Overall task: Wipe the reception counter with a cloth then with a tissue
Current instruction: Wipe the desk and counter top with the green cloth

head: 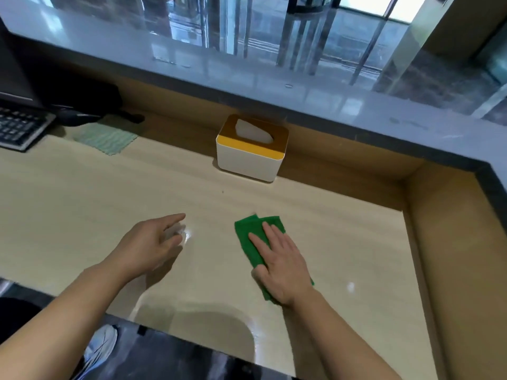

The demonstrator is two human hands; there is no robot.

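A folded green cloth lies flat on the pale wooden counter, right of centre. My right hand presses on it with straight fingers spread over its near half. My left hand hovers just above the counter to the left of the cloth, fingers relaxed and blurred, holding nothing. A white tissue box with a yellow-brown lid stands at the back against the counter wall, a white tissue showing in its opening.
A pale green striped cloth lies at the back left beside a black keyboard and dark cables. A raised grey stone ledge runs along the back and right. A wooden side wall closes the right end.
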